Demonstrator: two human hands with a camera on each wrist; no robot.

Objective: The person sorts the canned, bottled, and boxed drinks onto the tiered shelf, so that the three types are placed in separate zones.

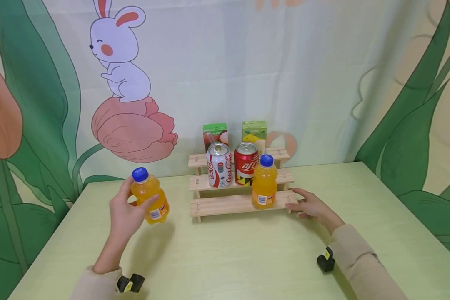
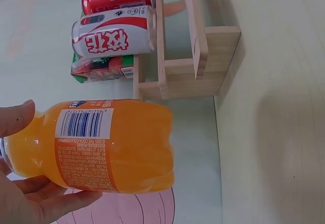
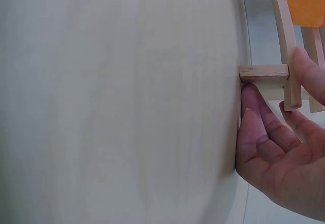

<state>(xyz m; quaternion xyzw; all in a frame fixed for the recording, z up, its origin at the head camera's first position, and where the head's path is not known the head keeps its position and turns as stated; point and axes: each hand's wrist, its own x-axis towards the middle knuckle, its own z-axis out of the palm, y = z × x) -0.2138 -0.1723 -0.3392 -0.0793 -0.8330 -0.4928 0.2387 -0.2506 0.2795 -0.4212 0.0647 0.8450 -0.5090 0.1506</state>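
Note:
My left hand (image 1: 129, 210) grips an orange soda bottle (image 1: 150, 196) with a blue cap, held up off the table, left of a three-step wooden rack (image 1: 221, 205). In the left wrist view the bottle's barcode label (image 2: 84, 124) faces the camera, with thumb and fingers round its upper part. My right hand (image 1: 311, 206) holds the right end of the rack's lowest step, its thumb (image 3: 309, 76) on the plank and its other fingers around the end and the leg. Another orange soda bottle (image 1: 264, 183) stands upright on that step, near its right end.
On the middle step stand a white cola can (image 1: 219, 166) and a red cola can (image 1: 246, 163). Two juice cartons, one with a green top (image 1: 215, 130) and one light green (image 1: 256, 130), stand on the top step. Behind the table (image 1: 225, 258) hangs a printed curtain (image 1: 225, 62).

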